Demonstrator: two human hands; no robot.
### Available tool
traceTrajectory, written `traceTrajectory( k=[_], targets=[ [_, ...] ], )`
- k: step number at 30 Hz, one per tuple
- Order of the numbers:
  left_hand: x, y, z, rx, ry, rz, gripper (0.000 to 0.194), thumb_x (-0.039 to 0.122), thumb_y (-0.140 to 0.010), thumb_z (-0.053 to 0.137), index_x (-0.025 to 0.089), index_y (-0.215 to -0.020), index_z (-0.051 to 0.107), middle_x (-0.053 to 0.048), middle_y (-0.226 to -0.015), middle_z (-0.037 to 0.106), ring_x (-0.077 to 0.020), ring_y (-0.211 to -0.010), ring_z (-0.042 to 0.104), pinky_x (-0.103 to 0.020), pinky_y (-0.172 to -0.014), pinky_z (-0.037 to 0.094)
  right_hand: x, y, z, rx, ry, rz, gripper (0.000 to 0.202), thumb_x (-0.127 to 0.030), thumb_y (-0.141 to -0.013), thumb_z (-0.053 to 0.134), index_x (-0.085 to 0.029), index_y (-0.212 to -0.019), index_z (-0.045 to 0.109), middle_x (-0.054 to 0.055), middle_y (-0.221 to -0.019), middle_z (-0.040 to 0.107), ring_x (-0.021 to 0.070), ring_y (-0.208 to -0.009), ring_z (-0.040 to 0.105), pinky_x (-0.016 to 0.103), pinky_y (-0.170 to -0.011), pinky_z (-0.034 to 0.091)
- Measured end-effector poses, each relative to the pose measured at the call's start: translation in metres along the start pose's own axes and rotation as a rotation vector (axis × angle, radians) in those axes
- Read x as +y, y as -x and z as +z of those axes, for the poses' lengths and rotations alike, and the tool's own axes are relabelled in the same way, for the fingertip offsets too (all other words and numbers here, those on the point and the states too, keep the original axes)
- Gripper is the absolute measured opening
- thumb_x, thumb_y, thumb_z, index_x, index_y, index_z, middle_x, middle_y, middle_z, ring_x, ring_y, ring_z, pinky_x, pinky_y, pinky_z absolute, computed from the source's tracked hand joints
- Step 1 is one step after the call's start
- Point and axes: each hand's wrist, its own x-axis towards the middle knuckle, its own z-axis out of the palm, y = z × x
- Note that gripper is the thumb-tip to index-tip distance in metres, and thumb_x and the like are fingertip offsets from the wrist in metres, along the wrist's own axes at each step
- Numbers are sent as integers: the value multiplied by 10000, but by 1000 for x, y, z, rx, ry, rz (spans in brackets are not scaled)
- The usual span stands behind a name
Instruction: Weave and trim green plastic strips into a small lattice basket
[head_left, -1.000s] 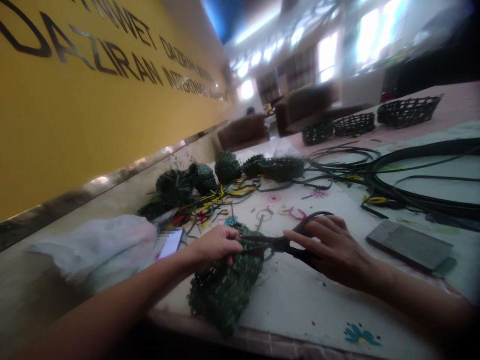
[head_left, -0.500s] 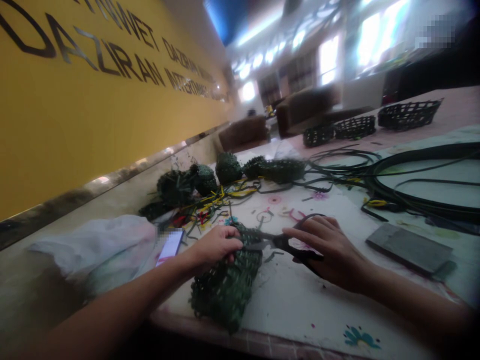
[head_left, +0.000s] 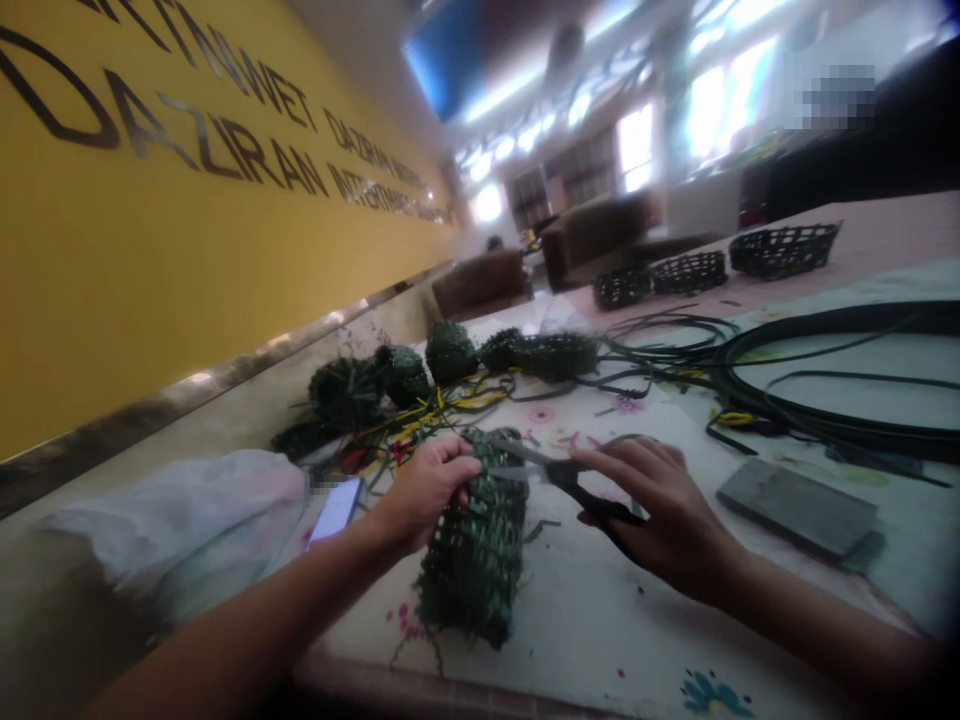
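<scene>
A dark green woven basket (head_left: 476, 570) lies on the table close to me. My left hand (head_left: 435, 485) is closed at its upper left edge, fingers pinched together; whether a thin strip is between the fingertips is too blurred to tell. In my right hand (head_left: 645, 500) is a pair of scissors (head_left: 566, 480) with black handles. Their blades are parted and point left, over the upper end of the basket near my left fingertips. A short green offcut (head_left: 541, 528) lies just right of the basket.
Several woven baskets (head_left: 450, 350) stand along the back by the wall, with yellow and red strips before them. At right are coiled dark strips (head_left: 739, 390) and a grey block (head_left: 799, 507). A phone (head_left: 335, 512) and white plastic bag (head_left: 187, 505) lie left. More open baskets (head_left: 784, 250) stand far right.
The basket has turned more upright in view, its near end swinging right. The scissor blades have opened wider. The whole view has shifted slightly.
</scene>
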Motion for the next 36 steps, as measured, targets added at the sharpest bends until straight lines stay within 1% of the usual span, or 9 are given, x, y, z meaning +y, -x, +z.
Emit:
traceTrajectory(
  k=[3, 6, 10, 14, 18, 24, 28, 31, 36],
  targets=[
    [5, -3, 5, 27, 14, 24, 181, 281, -650, 648, 162, -692, 518, 70, -584, 450, -42, -440, 397, -195, -432, 263, -3, -5, -8, 64, 104, -42, 493, -214, -850, 666, -227, -1324, 531, 74, -895, 599, 262, -854, 552, 387, -753, 366],
    [5, -6, 8, 53, -3, 44, 168, 276, -660, 637, 162, -690, 518, 65, -596, 451, -43, -443, 396, -198, -434, 268, -6, -8, -13, 115, 191, -78, 489, -121, -833, 641, -206, -1304, 541, 64, -846, 569, 250, -824, 531, 384, -753, 354],
    [3, -7, 6, 34, -37, 66, 164, 275, -674, 640, 159, -684, 524, 59, -609, 458, -47, -460, 405, -198, -452, 298, -7, -8, -15, 134, 241, -110, 512, -63, -803, 632, -187, -1291, 542, 66, -833, 562, 246, -817, 518, 394, -769, 355],
    [7, -7, 3, -15, -59, 60, 175, 287, -676, 659, 153, -710, 552, 46, -636, 488, -57, -482, 431, -202, -461, 325, -5, -9, -16, 128, 256, -129, 490, -91, -821, 637, -195, -1290, 540, 63, -839, 565, 244, -827, 517, 396, -782, 354],
    [14, -5, 4, -18, -54, 70, 192, 296, -676, 674, 142, -720, 568, 39, -638, 499, -57, -481, 436, -205, -467, 329, -2, -14, -23, 135, 279, -159, 439, -105, -852, 613, -199, -1276, 548, 55, -837, 554, 235, -828, 512, 387, -790, 356],
    [17, -8, 21, 62, 70, 199, 252, 315, -695, 698, 130, -844, 613, 26, -731, 537, -58, -530, 465, -208, -510, 370, 6, -27, -41, 192, 369, -174, 393, -144, -883, 625, -234, -1261, 565, 44, -825, 548, 223, -817, 506, 357, -762, 343],
    [11, -14, 30, 88, 196, 184, 258, 298, -683, 720, 130, -843, 608, 39, -718, 524, -43, -514, 459, -196, -521, 390, 12, -31, -45, 178, 371, -197, 351, -179, -899, 632, -226, -1242, 579, 53, -827, 563, 223, -799, 496, 350, -729, 326],
    [10, -16, 28, 46, 226, 149, 252, 283, -668, 737, 126, -819, 610, 38, -718, 533, -37, -502, 465, -186, -502, 391, 13, -31, -44, 165, 363, -199, 349, -188, -898, 637, -211, -1242, 582, 60, -822, 563, 229, -791, 490, 350, -721, 323],
    [16, -15, 13, -95, 148, 103, 260, 296, -688, 722, 103, -845, 646, 9, -727, 584, -46, -507, 499, -187, -497, 415, 8, -29, -42, 161, 402, -211, 367, -197, -903, 636, -214, -1266, 582, 60, -824, 557, 226, -794, 499, 353, -739, 328]
  ],
)
